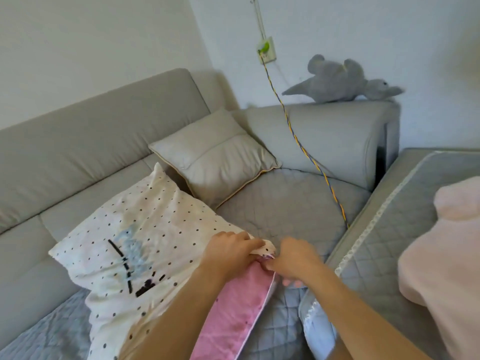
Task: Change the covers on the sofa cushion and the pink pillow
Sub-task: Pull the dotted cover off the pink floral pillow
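The polka-dot pillowcase (124, 229) is thin, crinkled matt cotton over the pink pillow (233, 310). The sofa cushion (213, 157) looks smooth with a faint sheen. The quilted sofa cover (285, 209) is stitched matt cloth; upper right, the grey plush toy (340, 81) is fuzzy.

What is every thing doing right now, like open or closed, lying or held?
Dotted cover: on the pillow, open along one side, corner held.
Pink pillow: partly showing through the open side.
Left hand: grips the cover's corner.
Right hand: fingers curled at the cover's edge.
Beige cushion: leaning on the sofa back, cover on.
Toy animal: lying on the sofa arm.
Cable: plugged in, hanging.
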Motion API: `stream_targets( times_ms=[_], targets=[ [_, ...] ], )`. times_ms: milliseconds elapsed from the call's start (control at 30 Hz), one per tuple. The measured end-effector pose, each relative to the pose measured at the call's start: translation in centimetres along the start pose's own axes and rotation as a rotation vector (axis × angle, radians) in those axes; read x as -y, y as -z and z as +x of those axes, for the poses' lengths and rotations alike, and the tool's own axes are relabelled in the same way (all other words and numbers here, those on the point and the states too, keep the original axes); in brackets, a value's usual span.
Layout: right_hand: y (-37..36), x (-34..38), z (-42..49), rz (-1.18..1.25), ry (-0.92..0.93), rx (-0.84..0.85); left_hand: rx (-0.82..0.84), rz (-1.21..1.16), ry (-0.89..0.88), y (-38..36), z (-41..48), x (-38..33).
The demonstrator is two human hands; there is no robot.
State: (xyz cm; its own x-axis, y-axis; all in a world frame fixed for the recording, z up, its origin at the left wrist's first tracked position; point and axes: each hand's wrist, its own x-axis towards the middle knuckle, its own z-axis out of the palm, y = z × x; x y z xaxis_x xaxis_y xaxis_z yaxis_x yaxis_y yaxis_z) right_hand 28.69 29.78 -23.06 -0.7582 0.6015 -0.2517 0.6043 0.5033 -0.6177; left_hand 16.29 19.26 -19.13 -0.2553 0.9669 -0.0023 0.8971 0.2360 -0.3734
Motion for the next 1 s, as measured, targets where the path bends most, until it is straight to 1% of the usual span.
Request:
stream_targets(
  times_ms=[67,100,167,267,300,367,433,467,500,533,567,600,633,700,733,800,833,867,900,967,1000],
  targets=[
    [-0.4,0.4,0.0,-0.004,0.028,-0.034,-0.008,0.032,-0.007,-0.6,0.3,0.3],
    [-0.6,0.6,-0.1,0.004,0.038,-0.081,-0.016,0.049,0.033,-0.6,0.4,0.6],
    [-0.9,1.2,-0.5,0.012,0.085,-0.172,-0.025,0.084,0.181,-0.4,1.1,1.3],
    [-0.3,3.0,-2.1,-0.042,0.26,-0.334,-0.037,0.009,0.433,1.1,3.3,3.4],
    [0.2,3.5,-2.8,-0.016,0.345,-0.403,-0.05,0.002,0.493,1.7,3.5,4.8],
    [1.8,3.0,-3.6,0.132,0.481,-0.555,-0.085,0.04,0.587,3.0,2.6,8.0],
    [2.9,0.6,-3.3,0.275,0.499,-0.68,-0.106,0.114,0.66,3.6,-0.1,12.1],
    [3.2,-1.0,-2.8,0.289,0.455,-0.693,-0.095,0.115,0.7,3.6,-1.9,13.7],
    [3.2,-2.7,-1.9,0.259,0.384,-0.652,-0.079,0.064,0.745,3.4,-3.4,14.8],
    [2.6,-3.5,-1.0,0.183,0.302,-0.533,-0.061,-0.044,0.793,3.0,-5.7,15.3],
    [2.0,-4.3,-0.1,0.086,0.207,-0.407,-0.061,-0.192,0.803,2.6,-6.9,14.8],
    [1.4,-5.1,0.5,0.018,0.125,-0.343,-0.079,-0.329,0.793,2.0,-7.4,13.2],
    [0.7,-5.3,0.8,-0.012,0.087,-0.349,-0.101,-0.436,0.776,1.5,-8.0,11.2],
    [-0.5,-4.7,0.9,-0.008,0.167,-0.485,-0.16,-0.561,0.776,0.6,-10.2,7.3],
    [-0.9,-4.1,0.6,-0.027,0.23,-0.538,-0.182,-0.577,0.792,0.3,-11.6,5.1],
    [-1.7,-1.9,-0.6,-0.087,0.386,-0.648,-0.202,-0.536,0.797,-1.4,-14.9,2.0],
    [-2.1,-0.5,-1.6,-0.113,0.46,-0.662,-0.206,-0.506,0.793,-2.1,-16.6,1.0],
    [-2.3,0.9,-2.7,-0.153,0.523,-0.633,-0.221,-0.49,0.791,-2.9,-18.1,0.4],
    [-2.6,2.3,-4.0,-0.211,0.562,-0.562,-0.248,-0.489,0.794,-3.5,-19.5,0.1],
    [-3.4,4.8,-6.1,-0.388,0.58,-0.308,-0.297,-0.479,0.806,-4.7,-21.8,0.2],
    [-3.9,6.1,-7.1,-0.484,0.577,-0.182,-0.287,-0.461,0.821,-5.3,-22.7,0.5]
  ],
)
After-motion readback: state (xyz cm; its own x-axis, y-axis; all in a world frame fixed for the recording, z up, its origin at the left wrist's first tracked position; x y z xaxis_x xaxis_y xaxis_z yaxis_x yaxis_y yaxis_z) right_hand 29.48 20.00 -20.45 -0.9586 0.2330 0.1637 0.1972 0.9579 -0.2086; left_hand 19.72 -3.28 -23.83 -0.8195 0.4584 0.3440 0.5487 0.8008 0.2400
